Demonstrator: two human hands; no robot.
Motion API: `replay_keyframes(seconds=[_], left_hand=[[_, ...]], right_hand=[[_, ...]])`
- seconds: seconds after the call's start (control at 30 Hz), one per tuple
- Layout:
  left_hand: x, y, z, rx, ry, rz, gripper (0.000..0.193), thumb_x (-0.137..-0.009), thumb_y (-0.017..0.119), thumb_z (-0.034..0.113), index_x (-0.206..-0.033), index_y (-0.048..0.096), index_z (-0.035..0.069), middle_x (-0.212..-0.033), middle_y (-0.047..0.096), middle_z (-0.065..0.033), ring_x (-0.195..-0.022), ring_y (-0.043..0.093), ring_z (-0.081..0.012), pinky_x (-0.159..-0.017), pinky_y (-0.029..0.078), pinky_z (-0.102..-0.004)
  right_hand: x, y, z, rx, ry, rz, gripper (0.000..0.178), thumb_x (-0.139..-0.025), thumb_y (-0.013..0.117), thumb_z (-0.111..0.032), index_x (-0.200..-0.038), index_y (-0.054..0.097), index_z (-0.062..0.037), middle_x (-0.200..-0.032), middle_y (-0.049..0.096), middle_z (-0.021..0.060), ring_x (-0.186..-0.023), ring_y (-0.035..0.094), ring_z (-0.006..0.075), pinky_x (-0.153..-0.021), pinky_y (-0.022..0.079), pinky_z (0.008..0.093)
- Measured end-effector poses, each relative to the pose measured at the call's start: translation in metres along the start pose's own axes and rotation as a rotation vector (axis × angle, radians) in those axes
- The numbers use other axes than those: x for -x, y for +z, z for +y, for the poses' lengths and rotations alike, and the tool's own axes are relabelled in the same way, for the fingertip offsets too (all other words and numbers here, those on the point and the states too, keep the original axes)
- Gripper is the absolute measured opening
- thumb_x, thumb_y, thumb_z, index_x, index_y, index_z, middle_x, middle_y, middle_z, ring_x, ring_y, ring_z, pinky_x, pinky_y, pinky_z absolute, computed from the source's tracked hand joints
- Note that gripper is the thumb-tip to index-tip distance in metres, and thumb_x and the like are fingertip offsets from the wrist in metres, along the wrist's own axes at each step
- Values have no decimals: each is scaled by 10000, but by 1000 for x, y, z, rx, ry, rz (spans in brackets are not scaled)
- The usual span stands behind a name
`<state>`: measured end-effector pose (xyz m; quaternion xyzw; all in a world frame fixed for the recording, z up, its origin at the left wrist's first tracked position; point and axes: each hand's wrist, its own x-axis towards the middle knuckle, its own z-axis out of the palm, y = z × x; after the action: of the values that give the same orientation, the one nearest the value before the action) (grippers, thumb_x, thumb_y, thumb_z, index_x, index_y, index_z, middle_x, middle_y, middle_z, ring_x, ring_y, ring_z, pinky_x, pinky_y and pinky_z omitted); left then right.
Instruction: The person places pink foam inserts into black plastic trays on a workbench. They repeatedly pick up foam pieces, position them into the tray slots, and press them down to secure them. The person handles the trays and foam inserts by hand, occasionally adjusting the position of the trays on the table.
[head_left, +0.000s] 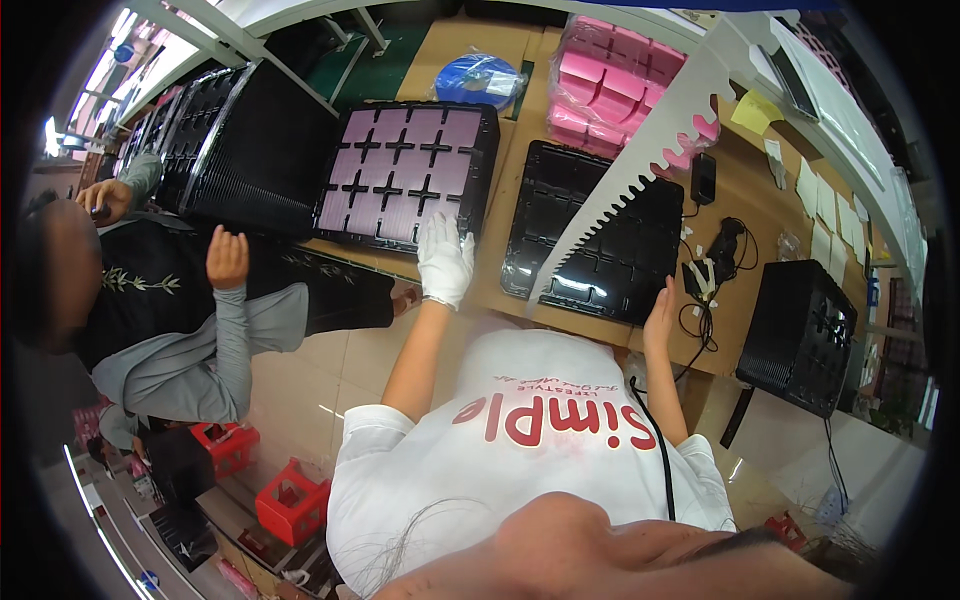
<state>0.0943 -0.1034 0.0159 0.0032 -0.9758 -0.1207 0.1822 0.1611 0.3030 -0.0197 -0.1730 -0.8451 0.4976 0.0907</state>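
A: Hands?
B: Gloved left hand (pixel 445 262), fingers extended, rests on the filled tray (pixel 486 150), eleven o'clock. Bare right hand (pixel 660 318), fingers together, borders the black tray (pixel 560 200), two o'clock; grip indeterminable.
A: Risk?
B: Uneven pressure could dislodge pink pieces (pixel 413 168).

Middle of the brown table (pixel 493 275): a flat black plastic tray (pixel 550 220), the bare right hand (pixel 660 315) just beside its near right corner.
Left of the tray: a squared stack of black plastic trays (pixel 485 160), lilac sheets (pixel 380 165) in its top, the white-gloved left hand (pixel 445 262) on its near right corner.
Farther left: a tall ribbed black stack (pixel 260 150), a co-worker (pixel 135 255) before it.
Behind: a blue ring-shaped roll (pixel 478 82); right of that, clear-wrapped pink blocks (pixel 610 90).
Right of the tray: tangled black cables (pixel 735 240).
Far right: another ribbed black stack (pixel 800 330); its support is hard to make out from here.
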Motion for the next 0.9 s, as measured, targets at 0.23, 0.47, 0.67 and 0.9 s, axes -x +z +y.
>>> replay_keyframes(seconds=[0.23, 0.47, 0.67, 0.9], left_hand=[[-43, -72, 14, 630, -308, -514, 446, -892, 578, 436, -1112, 639, 53, -987, 692, -131, -766, 676, -287, -722, 535, -367], [29, -31, 99, 510, -179, -650, 538, -787, 714, 454, -1117, 669, 32, -994, 689, -139, -957, 653, -221, -859, 489, -321], [32, -4, 105, 1211, -682, -588, 259, -867, 695, 242, -963, 693, 1, -804, 658, -20, -677, 575, -53, -613, 456, -200], [15, -10, 123, 1296, -792, -507, 279, -892, 678, 265, -985, 669, 2, -824, 664, -24, -680, 579, -51, -619, 467, -207]], right_hand=[[-16, 4, -28, -9, -147, 4, 397, -1028, 360, -260, -1284, 514, 2, -1323, 521, 170, -1245, 473, 291, -1058, 336, 349], [-26, 65, -39, -268, -232, -494, 269, -891, 481, 19, -1102, 632, -50, -1128, 642, 105, -1013, 635, 199, -876, 496, 290], [9, 100, -70, -622, 154, -908, 269, -897, 605, -43, -1156, 553, 4, -1092, 627, 96, -1030, 598, 147, -933, 460, 270], [10, 106, -73, -602, 166, -719, 108, -862, 676, -51, -935, 609, -8, -895, 652, 24, -823, 600, 65, -767, 482, 202]])
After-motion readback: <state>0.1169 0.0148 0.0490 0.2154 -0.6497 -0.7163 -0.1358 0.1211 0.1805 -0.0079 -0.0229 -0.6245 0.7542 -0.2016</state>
